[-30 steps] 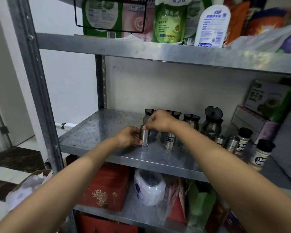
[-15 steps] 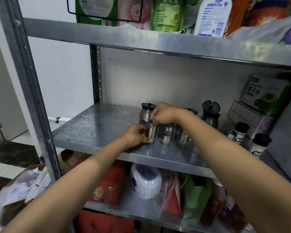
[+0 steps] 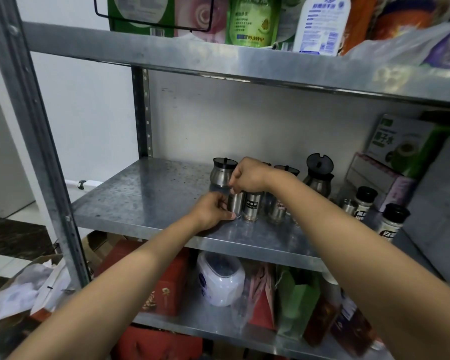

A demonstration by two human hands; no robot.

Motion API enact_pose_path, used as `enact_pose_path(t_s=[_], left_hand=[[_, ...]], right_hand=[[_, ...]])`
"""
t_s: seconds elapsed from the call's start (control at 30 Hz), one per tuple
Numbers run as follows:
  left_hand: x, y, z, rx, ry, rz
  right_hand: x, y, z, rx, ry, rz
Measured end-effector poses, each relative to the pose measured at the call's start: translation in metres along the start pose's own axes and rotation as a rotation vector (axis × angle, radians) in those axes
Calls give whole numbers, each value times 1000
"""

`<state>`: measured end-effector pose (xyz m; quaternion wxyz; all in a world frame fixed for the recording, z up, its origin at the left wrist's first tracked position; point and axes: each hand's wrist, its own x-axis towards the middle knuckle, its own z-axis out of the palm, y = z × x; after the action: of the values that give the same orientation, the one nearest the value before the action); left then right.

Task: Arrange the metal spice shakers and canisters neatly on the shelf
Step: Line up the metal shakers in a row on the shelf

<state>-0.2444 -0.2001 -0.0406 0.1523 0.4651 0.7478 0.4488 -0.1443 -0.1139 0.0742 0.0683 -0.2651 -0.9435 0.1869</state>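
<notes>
**Both hands settling a shaker into the front row**

Left hand [image 3: 213, 213] is gripping the slim metal shaker [image 3: 236, 205] low, right hand [image 3: 247, 175] pinching its top, near mid-shelf [image 3: 146, 201]. Best keeping it upright, nudging it beside the labelled shaker [image 3: 252, 207]. Canisters [image 3: 222, 174] are standing behind; contents hidden

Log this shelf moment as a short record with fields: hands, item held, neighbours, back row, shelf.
left hand: left hand grips the low side of the metal shaker
right hand: right hand pinches its top
shaker: upright on the middle shelf
neighbours: labelled shaker right beside it, then another shaker
back row: black-lidded canister; open-lidded canister
</notes>
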Motion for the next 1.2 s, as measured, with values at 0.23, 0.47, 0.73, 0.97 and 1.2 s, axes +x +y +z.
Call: enact_pose_path(t_s=[0.23,0.47,0.73,0.97,1.2], left_hand=[[0,-3,5,-146,-47,20],[3,-5,12,-176,3,-5],[2,-3,12,-71,53,-15],[0,-1,16,-18,108,-4],[-2,11,-7,-101,9,14]], right_hand=[[-5,1,-3,-9,-23,-28],[-9,3,-2,41,-21,-28],[-9,4,2,54,15,-16],[-7,3,7,65,8,-17],[-10,17,-15,199,151,-2]])
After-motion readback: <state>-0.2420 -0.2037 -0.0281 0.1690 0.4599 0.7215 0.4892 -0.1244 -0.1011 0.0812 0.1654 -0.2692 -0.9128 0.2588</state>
